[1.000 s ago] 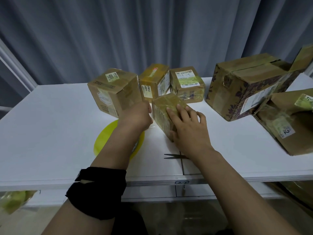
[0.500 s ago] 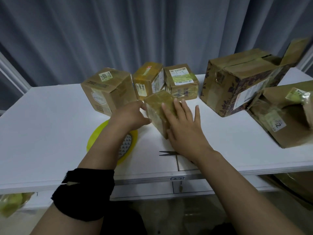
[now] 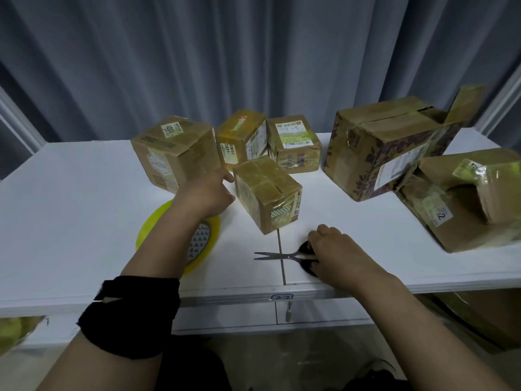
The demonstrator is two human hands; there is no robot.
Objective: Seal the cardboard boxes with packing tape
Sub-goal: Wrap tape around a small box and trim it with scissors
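The small brown cardboard box (image 3: 267, 193) stands mid-desk (image 3: 70, 221). The right hand (image 3: 335, 249) curls round black-handled steel scissors (image 3: 277, 255) at the near edge; the left hand (image 3: 205, 194) curls beside the box, its hold unclear. The person should seat fingers in the loops, then cut close to the box.

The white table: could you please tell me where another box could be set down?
Widest bare patch: left of the tape roll and leftmost box. A smaller one lies between the front box, scissors and open box. The back middle is crowded with boxes.
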